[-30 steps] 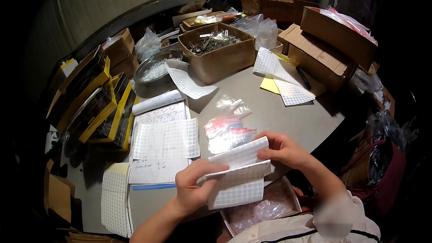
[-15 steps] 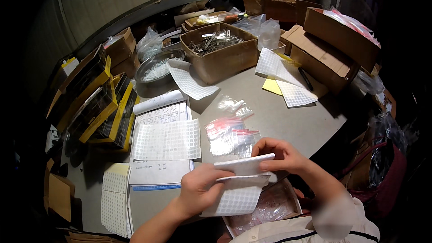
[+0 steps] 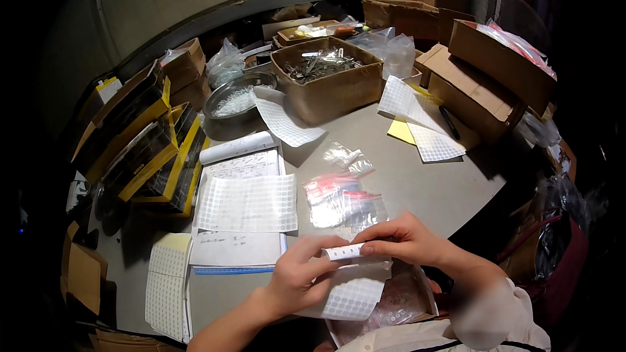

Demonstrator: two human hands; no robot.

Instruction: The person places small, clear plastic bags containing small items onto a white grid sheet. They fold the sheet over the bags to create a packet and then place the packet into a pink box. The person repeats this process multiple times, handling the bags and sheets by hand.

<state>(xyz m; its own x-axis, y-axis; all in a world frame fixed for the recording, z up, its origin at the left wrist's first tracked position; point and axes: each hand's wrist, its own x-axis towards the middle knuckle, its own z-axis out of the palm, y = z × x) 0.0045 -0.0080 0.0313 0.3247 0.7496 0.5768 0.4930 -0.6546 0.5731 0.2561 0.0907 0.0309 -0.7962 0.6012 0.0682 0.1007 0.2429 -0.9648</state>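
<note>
Between my two hands is a white sheet of round stickers (image 3: 355, 296), bent over at its top edge into a narrow printed fold. My left hand (image 3: 301, 275) pinches the left end of that fold. From the right, my right hand (image 3: 404, 240) grips the other end with thumb and fingers. The lower part of the sheet hangs toward me, over an open carton (image 3: 430, 300) of small clear bags with white rings. Just beyond my hands lie clear zip bags (image 3: 342, 199) with red strips.
Left of my hands, a sticker sheet (image 3: 248, 202) lies on a clipboard of papers (image 3: 241, 254). More sticker sheets (image 3: 166, 287) lie at the near left. A box of metal parts (image 3: 326, 88) and a round bowl (image 3: 238, 101) stand behind. Black-yellow boxes (image 3: 153, 156) line the left.
The raised flap of the sticker sheet is now folded down into a narrow strip with its printed side showing. My hands have come closer together, and the view has shifted slightly.
</note>
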